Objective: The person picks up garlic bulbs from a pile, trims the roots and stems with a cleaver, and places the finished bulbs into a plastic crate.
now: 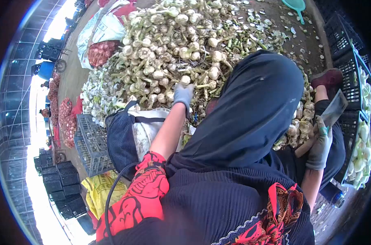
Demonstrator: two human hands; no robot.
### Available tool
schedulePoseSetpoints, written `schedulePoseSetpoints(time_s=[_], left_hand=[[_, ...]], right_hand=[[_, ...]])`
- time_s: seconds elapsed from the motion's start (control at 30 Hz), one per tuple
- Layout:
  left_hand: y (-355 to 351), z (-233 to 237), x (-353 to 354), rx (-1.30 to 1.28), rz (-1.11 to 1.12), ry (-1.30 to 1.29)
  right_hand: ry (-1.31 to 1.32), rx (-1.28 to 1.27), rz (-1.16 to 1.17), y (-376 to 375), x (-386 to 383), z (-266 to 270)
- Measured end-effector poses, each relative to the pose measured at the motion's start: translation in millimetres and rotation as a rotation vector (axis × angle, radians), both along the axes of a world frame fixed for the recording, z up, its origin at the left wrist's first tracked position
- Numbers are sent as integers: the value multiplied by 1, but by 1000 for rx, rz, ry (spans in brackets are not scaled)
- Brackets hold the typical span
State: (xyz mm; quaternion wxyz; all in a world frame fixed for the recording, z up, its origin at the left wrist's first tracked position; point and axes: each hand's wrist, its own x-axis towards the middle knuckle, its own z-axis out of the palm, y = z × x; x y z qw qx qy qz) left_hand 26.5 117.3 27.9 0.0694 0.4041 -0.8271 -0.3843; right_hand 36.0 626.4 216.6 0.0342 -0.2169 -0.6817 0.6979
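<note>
My left hand point(183, 94), in a grey glove, reaches to the front of a large heap of garlic point(161, 53). Its fingers are closed around a garlic bulb point(186, 79); a stalk sticks out to the right. My right hand point(320, 147), also gloved, is by my lower leg on the right. It is closed on the handle of a broad-bladed knife point(335, 108), with the blade pointing up and to the right. The handle is mostly hidden in the glove. More garlic bulbs point(302, 118) lie between my legs, partly covered by my knee.
Black crates point(351, 81) at right hold trimmed pale garlic point(362, 151). A grey crate point(91, 143) and a dark bag point(122, 136) stand at left. Cut stalks point(238, 43) litter the floor near a green plastic scoop point(295, 5). Net sacks point(66, 118) stand farther left.
</note>
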Motion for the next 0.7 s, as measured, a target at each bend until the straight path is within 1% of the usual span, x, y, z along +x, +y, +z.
schedulePoseSetpoints(time_s=[0.03, 0.1, 0.13, 0.17, 0.23, 0.27, 0.33, 0.47, 0.53, 0.63, 0.67, 0.7], left_hand=[[-12, -12, -3, -74, 82, -77], [-50, -24, 3, 108, 131, 48], [-11, 54, -1, 79, 311, -53], [-54, 0, -3, -40, 525, -183], [-128, -61, 6, 108, 705, -214], [-130, -59, 4, 119, 762, -266], [-121, -41, -1, 34, 786, -399], [-145, -30, -6, -168, 781, -589], [-166, -26, -8, -139, 788, -561], [-199, -22, -10, 310, 873, -287], [-204, -26, -8, 380, 932, -121], [-232, -56, 5, 298, 916, -137]], right_hand=[[-15, 0, -17, 3, 1, -2], [-55, 1, -42, 4, 0, -2], [-65, -14, -32, 4, 0, -3], [-60, 19, -56, 0, -2, -5], [-87, 57, -59, -9, -6, -4], [-115, 67, -22, -10, -10, -4], [-173, 92, 45, -12, -16, -4], [-222, 162, -7, -23, -27, -12], [-245, 168, -34, -31, -31, -14], [-282, 195, -46, -26, -34, -27], [-265, 227, -53, -30, -36, -29], [-292, 253, -45, -32, -38, -30]])
